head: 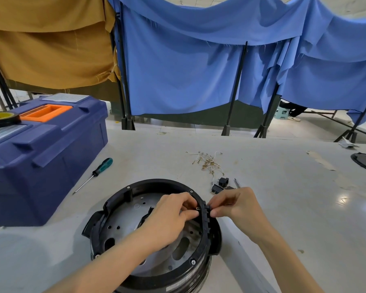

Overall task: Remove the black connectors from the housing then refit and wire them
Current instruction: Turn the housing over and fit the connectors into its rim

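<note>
The round black housing (156,182) sits open side up at the near edge of the table (283,199). The left hand (169,216) reaches inside it and pinches a small brass terminal (197,208) against the right rim, while the right hand (235,206) grips a black connector (207,208) seated there from outside. Just beyond lie two loose connectors (220,185), then a tangle of wires (209,163), and to the left a screwdriver (93,174) with its tip pointing near-left and its handle far-right.

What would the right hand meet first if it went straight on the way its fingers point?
The black connector on the housing rim, which the right hand pinches; beyond, probably the left hand.
</note>
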